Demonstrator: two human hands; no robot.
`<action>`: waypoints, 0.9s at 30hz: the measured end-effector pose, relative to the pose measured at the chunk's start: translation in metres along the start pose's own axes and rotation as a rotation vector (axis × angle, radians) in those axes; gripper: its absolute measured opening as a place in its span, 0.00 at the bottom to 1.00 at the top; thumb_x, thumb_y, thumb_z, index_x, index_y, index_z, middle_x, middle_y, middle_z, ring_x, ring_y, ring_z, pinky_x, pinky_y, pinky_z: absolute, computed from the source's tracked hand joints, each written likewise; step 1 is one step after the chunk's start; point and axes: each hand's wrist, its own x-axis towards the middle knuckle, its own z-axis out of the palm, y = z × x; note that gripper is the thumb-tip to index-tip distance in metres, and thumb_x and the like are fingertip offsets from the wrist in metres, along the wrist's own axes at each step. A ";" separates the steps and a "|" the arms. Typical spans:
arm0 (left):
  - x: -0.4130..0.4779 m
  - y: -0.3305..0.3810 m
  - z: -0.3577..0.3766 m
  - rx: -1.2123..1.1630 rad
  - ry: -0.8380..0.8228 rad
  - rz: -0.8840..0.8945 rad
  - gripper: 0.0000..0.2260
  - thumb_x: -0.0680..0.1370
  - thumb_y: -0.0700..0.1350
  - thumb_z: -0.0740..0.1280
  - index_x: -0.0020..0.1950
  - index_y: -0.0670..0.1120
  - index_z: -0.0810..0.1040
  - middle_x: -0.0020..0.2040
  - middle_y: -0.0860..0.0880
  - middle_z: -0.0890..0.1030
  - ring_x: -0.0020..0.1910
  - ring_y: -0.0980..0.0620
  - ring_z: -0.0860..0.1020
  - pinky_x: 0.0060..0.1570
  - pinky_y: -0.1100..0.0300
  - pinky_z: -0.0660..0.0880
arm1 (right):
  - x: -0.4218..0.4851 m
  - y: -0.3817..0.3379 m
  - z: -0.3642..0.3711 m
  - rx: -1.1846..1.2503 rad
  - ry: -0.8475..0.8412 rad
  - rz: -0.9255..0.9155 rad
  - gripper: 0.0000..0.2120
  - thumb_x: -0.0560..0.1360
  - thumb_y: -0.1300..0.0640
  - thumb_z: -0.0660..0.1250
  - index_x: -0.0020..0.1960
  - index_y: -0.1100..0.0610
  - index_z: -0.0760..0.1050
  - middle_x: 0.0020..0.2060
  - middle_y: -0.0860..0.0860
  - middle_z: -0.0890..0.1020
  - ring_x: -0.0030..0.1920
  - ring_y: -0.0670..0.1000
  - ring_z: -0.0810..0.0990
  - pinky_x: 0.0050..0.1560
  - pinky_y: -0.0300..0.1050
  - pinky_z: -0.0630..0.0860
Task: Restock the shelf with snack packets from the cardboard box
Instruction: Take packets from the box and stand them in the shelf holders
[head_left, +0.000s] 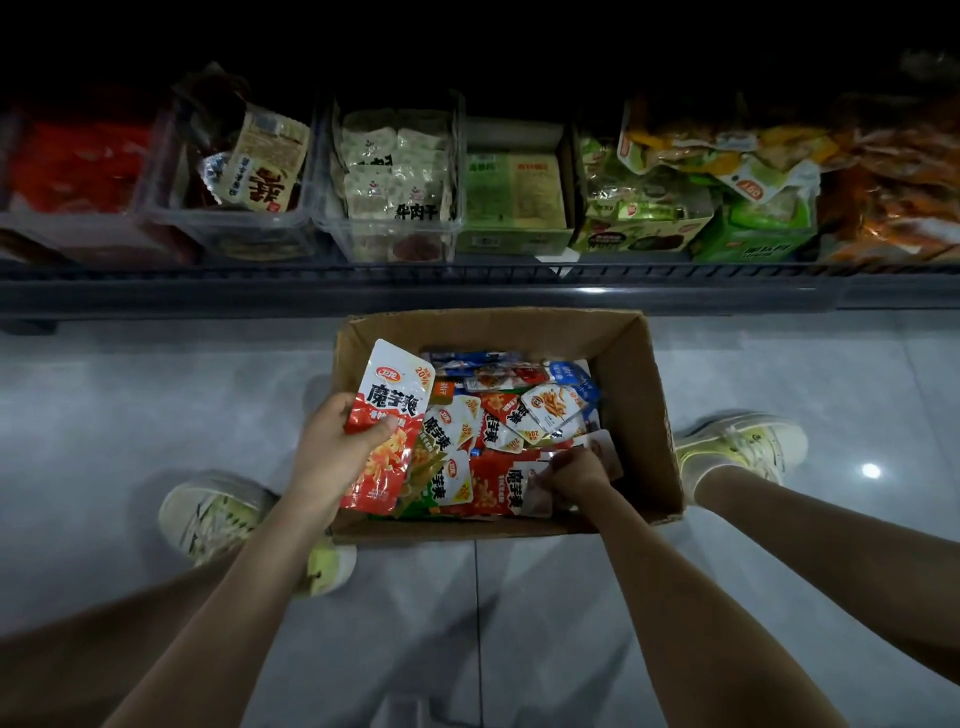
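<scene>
I have the left hand up over the box's near-left corner, thumb and fingers curled round a red packet. That packet stands nearly upright, white top pointing toward the shelf, its lower end over the pile.

The right hand is down inside the box at its near-right side, fingers curled and pinching the silvery edge of a second packet, which lies flat among the others.

The box sits open on the floor, just in front of the shelf. The pile in it is mostly red and white packets, with a few blue ones at the far side.

On the shelf I count 2 clear bins: 1 holds a tilted beige packet, the other has pale packets stacked in it. Green cartons stand right of them, then loose bags.

A pale shoe rests on each side of the box, left and right.
</scene>
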 end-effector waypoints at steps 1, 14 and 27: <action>0.000 0.000 0.000 0.003 -0.002 0.004 0.09 0.75 0.43 0.71 0.51 0.51 0.73 0.50 0.51 0.81 0.49 0.48 0.82 0.51 0.45 0.79 | 0.002 0.000 0.002 -0.035 0.006 -0.021 0.19 0.73 0.58 0.71 0.62 0.58 0.72 0.56 0.55 0.78 0.57 0.55 0.78 0.59 0.52 0.77; -0.032 0.025 -0.005 -0.035 0.043 0.120 0.06 0.77 0.42 0.68 0.52 0.49 0.73 0.51 0.47 0.81 0.46 0.47 0.81 0.47 0.51 0.78 | -0.074 -0.017 -0.056 0.370 0.211 -0.381 0.04 0.79 0.64 0.59 0.47 0.57 0.68 0.46 0.64 0.79 0.43 0.57 0.80 0.44 0.58 0.80; -0.119 0.132 -0.039 -0.107 0.045 0.373 0.08 0.76 0.44 0.69 0.54 0.48 0.77 0.49 0.46 0.83 0.47 0.45 0.82 0.51 0.43 0.78 | -0.225 -0.084 -0.159 0.876 0.049 -0.580 0.06 0.78 0.68 0.58 0.50 0.60 0.71 0.43 0.58 0.81 0.36 0.53 0.80 0.32 0.44 0.74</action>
